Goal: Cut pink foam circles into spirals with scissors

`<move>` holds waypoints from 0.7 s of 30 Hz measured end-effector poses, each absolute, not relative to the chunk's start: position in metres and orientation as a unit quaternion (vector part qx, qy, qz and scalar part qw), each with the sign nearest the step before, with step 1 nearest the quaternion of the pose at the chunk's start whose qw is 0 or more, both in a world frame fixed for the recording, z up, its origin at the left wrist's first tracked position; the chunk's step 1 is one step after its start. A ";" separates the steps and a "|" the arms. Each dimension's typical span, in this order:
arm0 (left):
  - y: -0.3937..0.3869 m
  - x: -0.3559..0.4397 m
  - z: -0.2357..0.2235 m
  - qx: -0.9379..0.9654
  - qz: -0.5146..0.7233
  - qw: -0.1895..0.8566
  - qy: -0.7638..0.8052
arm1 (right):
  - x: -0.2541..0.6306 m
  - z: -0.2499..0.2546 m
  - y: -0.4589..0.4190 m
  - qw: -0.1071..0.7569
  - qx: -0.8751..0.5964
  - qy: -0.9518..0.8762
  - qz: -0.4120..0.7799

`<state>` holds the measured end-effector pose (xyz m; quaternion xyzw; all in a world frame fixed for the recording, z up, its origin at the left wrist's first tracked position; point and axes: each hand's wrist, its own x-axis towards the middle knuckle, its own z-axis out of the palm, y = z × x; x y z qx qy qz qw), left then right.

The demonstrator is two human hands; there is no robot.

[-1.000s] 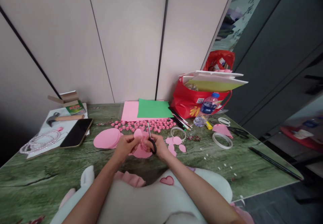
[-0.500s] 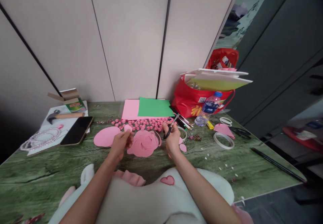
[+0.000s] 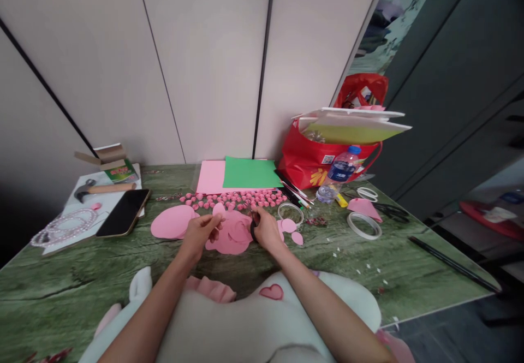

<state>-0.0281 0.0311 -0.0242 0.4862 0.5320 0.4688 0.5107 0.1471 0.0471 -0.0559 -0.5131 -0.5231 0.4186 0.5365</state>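
Observation:
Between thumb and fingers, my left hand (image 3: pixel 203 233) pinches a small pink paper disc (image 3: pixel 219 209). My right hand (image 3: pixel 266 228) is closed on a pair of scissors with dark handles (image 3: pixel 254 230); their blades point away from me and are only partly visible. Under and between the hands lies a heap of pink paper pieces (image 3: pixel 231 243) with curled strips. To its left rest large pink paper ovals (image 3: pixel 172 222). Small pink discs (image 3: pixel 289 225) lie just right of my right hand. Behind the heap, many little rolled pink paper roses (image 3: pixel 237 199) are spread in a band.
Green paper (image 3: pixel 251 173) and pink paper (image 3: pixel 209 176) lie at the back. A red bag (image 3: pixel 301 158), a water bottle (image 3: pixel 340 172) and tape rolls (image 3: pixel 363 225) stand or lie rightward. A phone (image 3: pixel 124 213), hammer (image 3: pixel 108 188) and bead strings (image 3: pixel 65 226) are leftward. A plush toy (image 3: pixel 229 325) is nearest me.
My right hand has moved left with the scissors, closer to my left hand, uncovering the small discs on the right. My left hand has shifted slightly right, still holding the pink disc.

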 end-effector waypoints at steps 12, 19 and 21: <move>0.028 -0.026 -0.021 0.487 0.463 0.519 0.529 | 0.148 -0.050 0.054 0.560 -0.505 -0.497 0.431; 0.027 -0.025 -0.021 0.487 0.457 0.523 0.529 | 0.148 -0.054 0.046 0.525 -0.543 -0.509 0.413; 0.027 -0.025 -0.020 0.486 0.453 0.528 0.529 | 0.144 -0.056 0.045 0.522 -0.532 -0.503 0.438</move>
